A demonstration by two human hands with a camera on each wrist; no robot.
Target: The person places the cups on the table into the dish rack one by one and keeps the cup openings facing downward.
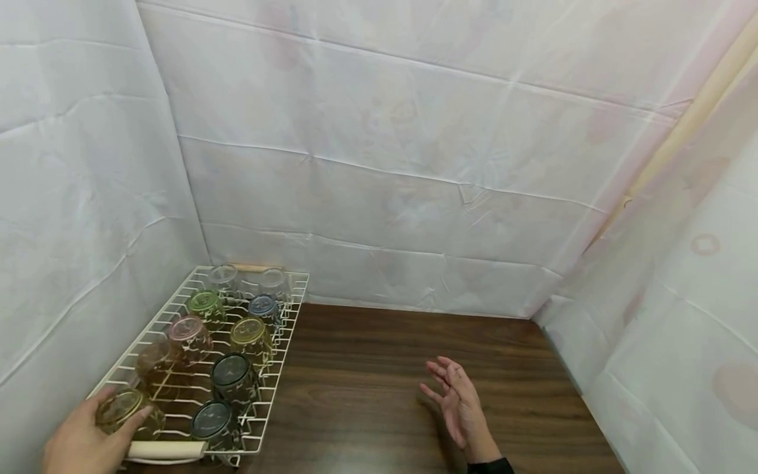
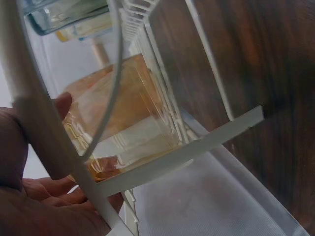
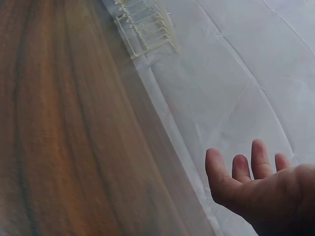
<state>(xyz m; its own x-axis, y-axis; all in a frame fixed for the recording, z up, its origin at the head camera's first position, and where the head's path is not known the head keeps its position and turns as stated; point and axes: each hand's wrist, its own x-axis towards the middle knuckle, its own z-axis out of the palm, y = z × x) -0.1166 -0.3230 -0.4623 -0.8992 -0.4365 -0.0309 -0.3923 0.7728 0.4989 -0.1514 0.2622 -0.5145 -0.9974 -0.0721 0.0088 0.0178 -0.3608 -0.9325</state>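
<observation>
At the near left corner of a white wire rack point(image 1: 258, 451), my left hand point(image 1: 83, 440) grips an upside-down yellowish-amber glass point(image 1: 122, 409), thumb on one side and fingers on the other. The left wrist view catches this glass point(image 2: 133, 108) behind the rack's wires, with part of the hand point(image 2: 44, 196) behind the pale handle point(image 2: 37, 118). My right hand point(image 1: 460, 403) is above the brown wooden table, fingers loosely bent and apart, holding nothing. In the right wrist view that hand point(image 3: 256, 189) appears against the white sheet.
More upturned glasses stand in two rows on the rack: brown point(image 1: 158, 362), pink point(image 1: 189, 337), green point(image 1: 207, 308), blue point(image 1: 264, 309), yellow point(image 1: 251, 337), dark green point(image 1: 233, 378), dark teal point(image 1: 214, 424) and clear ones point(image 1: 225, 280). White sheeting point(image 1: 379, 164) walls the table point(image 1: 355, 395).
</observation>
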